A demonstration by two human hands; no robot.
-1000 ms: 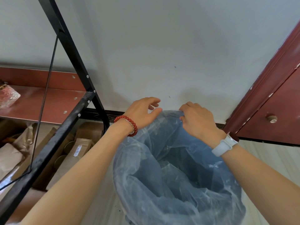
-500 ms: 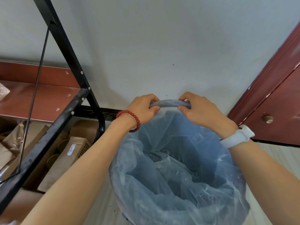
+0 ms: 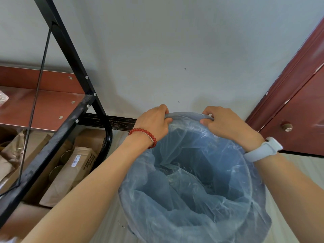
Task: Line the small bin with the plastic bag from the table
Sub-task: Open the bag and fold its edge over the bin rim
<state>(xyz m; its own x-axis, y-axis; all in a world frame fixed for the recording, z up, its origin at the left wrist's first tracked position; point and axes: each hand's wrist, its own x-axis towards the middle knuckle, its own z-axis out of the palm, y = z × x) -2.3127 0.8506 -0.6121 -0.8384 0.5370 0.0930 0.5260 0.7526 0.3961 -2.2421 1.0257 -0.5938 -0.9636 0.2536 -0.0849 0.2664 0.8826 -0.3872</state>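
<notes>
A small round grey-blue bin stands on the floor below me, its far rim (image 3: pixel 184 114) bare between my hands. A thin clear plastic bag (image 3: pixel 192 181) sits crumpled inside it and drapes over the near and side rim. My left hand (image 3: pixel 154 122), with a red bead bracelet on the wrist, grips the bag edge at the far-left rim. My right hand (image 3: pixel 222 122), above a white wristband, pinches the bag edge at the far-right rim. The bin's bottom is hidden by the bag.
A black metal table frame (image 3: pixel 70 109) with a red-brown shelf (image 3: pixel 40 107) stands at the left, with brown paper bags and cardboard boxes (image 3: pixel 75 165) beneath it. A dark red door (image 3: pixel 301 109) is at the right. The white wall (image 3: pixel 166 58) is directly behind the bin.
My hands have spread apart along the far rim, drawing the bag edge down over it. A second ago the left hand was open above the bag; now both hands grip at the rim.
</notes>
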